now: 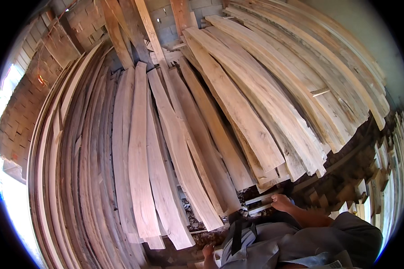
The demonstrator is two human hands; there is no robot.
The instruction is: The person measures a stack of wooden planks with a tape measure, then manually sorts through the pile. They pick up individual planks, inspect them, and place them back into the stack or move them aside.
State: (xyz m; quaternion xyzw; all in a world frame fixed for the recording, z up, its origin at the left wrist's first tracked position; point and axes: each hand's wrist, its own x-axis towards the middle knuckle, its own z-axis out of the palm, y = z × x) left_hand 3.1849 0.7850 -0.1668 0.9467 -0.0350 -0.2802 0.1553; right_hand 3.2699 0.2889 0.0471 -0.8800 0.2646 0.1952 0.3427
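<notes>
My right hand (281, 202) is at the lower right of centre, its fingers curled in. Pale narrow wooden strips (259, 209) end right beside those fingers; whether the hand grips one of them is not clear. Down at the lower edge my left hand (208, 251) shows only in part, its fingers bent, near a short light piece of wood; what it may hold is hidden. In front of me lie long sawn boards (175, 152) side by side, their near ends close to both hands. The nearest wide board (170, 224) ends just above my left hand.
Thicker boards (247, 112) are stacked to the right, darker ones (90, 166) at the left. Upright wooden posts (116, 36) stand at the back before a block wall (166, 27). More cut wood (368, 193) is piled at the far right. Bark debris covers the ground by me.
</notes>
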